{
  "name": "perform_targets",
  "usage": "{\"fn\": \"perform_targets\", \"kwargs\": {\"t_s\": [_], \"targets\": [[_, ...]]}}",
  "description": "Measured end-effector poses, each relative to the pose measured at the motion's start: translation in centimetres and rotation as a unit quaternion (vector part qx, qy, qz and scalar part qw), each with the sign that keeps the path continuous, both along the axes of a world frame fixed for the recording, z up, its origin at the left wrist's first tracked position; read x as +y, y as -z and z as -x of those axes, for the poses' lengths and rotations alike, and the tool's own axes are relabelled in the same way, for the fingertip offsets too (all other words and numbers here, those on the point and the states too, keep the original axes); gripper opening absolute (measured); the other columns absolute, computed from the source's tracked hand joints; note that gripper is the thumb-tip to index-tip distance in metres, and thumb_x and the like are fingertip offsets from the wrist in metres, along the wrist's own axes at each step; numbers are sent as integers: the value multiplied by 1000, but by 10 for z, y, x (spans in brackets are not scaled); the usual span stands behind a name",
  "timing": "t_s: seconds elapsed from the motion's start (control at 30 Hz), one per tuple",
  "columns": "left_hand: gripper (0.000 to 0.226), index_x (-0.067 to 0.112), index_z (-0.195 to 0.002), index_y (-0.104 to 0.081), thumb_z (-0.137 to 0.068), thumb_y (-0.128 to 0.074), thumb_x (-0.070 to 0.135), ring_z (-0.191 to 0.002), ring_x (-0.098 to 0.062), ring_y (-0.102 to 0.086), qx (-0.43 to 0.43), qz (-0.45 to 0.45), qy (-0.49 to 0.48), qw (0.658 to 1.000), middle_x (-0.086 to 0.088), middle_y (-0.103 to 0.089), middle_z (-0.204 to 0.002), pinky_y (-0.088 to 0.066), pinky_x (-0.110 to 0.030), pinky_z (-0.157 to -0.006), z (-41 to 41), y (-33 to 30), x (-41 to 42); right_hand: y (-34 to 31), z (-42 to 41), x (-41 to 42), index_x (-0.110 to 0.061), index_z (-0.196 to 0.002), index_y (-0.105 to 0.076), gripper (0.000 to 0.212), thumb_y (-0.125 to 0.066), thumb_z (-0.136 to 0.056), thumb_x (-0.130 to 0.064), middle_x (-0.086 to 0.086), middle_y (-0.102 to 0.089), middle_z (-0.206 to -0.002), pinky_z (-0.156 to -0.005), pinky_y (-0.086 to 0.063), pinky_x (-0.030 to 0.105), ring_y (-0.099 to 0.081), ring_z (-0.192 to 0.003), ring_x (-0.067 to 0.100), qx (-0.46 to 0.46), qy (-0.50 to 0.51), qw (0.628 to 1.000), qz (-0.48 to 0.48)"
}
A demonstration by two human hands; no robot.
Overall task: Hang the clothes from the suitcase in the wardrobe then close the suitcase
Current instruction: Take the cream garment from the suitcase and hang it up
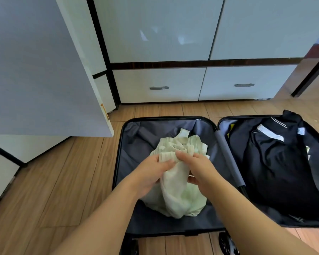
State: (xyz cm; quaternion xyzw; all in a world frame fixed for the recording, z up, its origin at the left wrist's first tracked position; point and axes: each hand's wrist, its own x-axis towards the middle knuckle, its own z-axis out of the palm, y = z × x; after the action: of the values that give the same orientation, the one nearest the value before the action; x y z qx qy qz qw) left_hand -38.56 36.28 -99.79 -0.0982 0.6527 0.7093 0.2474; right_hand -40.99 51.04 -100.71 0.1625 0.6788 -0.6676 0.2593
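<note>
A: While the black hard-shell suitcase (118,162) lies open flat on the wooden plank floor (63,181), list item one.

B: Item one: pale green ribbed knit garment (175,196), crumpled, in the middle of the suitcase's left half. Left hand (151,173) and right hand (199,168) are both clenched on its upper bunched part, close together, fingers dug into the fabric.

A: Item two?

B: Dark navy garments with white labels (276,162), heaped in the right half, untouched.

A: Destination?

B: White wardrobe (158,34) just beyond the suitcase's far edge; one white door (35,70) stands open at left. No hanger visible.

A: Handling advice?

B: Probably lift it straight up, find the shoulders or neckline, and shake it flat before hanging, so it doesn't drag across the suitcase rim.
</note>
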Motion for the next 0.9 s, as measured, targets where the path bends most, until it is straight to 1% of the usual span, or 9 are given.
{"fn": "perform_targets", "kwargs": {"t_s": [0.13, 0.27, 0.33, 0.4, 0.5, 0.57, 0.63, 0.73, 0.9], "targets": [[27, 11, -114, -65, -98, -49, 25, -101, -21, -67, -36, -44, -82, 995, -5, -72, -106, -51, -40, -94, -2, -6, -9, 8, 4, 10, 0, -97, -64, 17, -53, -83, -2, 18, -67, -102, -72, -57, 37, -63, -88, 28, -4, 83, 995, -56], [21, 8, -108, -65, -98, -49, 16, -99, -25, -67, -9, -29, -171, 985, -11, -71, -106, -53, -41, -90, -2, -16, -18, 16, 3, 33, -9, -94, -64, 26, -45, -80, 1, 12, -67, -93, -71, -56, 38, -62, -83, 31, 43, 109, 976, -181], [16, 8, -104, -63, -98, -50, 15, -95, -26, -66, 11, -31, -295, 955, -13, -69, -104, -53, -42, -89, 7, -18, -30, 12, 3, 51, -8, -98, -60, 23, -44, -83, -1, 9, -62, -90, -69, -48, 34, -56, -79, 28, 80, 120, 934, -326], [12, 14, -100, -62, -97, -52, 19, -97, -25, -65, 51, 13, -341, 939, -12, -68, -105, -52, -44, -91, 15, -25, -37, 7, 2, 64, -9, -115, -55, 31, -48, -85, -2, 14, -56, -108, -75, -45, 38, -53, -90, 30, 81, 166, 889, -418], [9, 21, -97, -64, -93, -57, 25, -99, -27, -65, 110, 131, -220, 960, -8, -69, -103, -52, -48, -92, 12, -32, -22, -6, -1, 49, -24, -135, -44, 64, -62, -76, -10, 3, -49, -132, -95, -44, 45, -50, -115, 27, 151, 100, 877, -446], [9, 20, -98, -67, -89, -64, 19, -95, -23, -66, 155, 182, -81, 968, -3, -70, -97, -55, -40, -86, 6, -39, -1, -27, -7, 22, -33, -138, -42, 72, -67, -75, -9, -16, -47, -122, -99, -41, 33, -47, -114, 9, 250, -53, 912, -320], [10, 18, -95, -68, -86, -66, 13, -91, -19, -65, 218, 200, -7, 955, -1, -70, -92, -54, -35, -80, 5, -49, 13, -38, -10, 4, -31, -122, -56, 49, -66, -79, -11, -21, -57, -105, -89, -46, 24, -54, -98, 4, 314, -155, 905, -241], [16, 27, -86, -68, -88, -64, 11, -82, -7, -61, 263, 167, -87, 946, 9, -68, -85, -49, -22, -70, 13, -61, 7, -39, -4, 12, -20, -83, -64, 7, -67, -85, -26, -7, -61, -72, -71, -47, 29, -56, -72, 11, 311, -133, 905, -259], [16, 26, -83, -64, -92, -59, 13, -89, -19, -60, 237, 156, -256, 924, 0, -65, -90, -52, -38, -80, 31, -79, -5, -57, 10, 45, -26, -64, -52, 30, -57, -93, -26, -6, -50, -61, -54, -33, 26, -46, -60, 12, 288, -156, 875, -358]]}}
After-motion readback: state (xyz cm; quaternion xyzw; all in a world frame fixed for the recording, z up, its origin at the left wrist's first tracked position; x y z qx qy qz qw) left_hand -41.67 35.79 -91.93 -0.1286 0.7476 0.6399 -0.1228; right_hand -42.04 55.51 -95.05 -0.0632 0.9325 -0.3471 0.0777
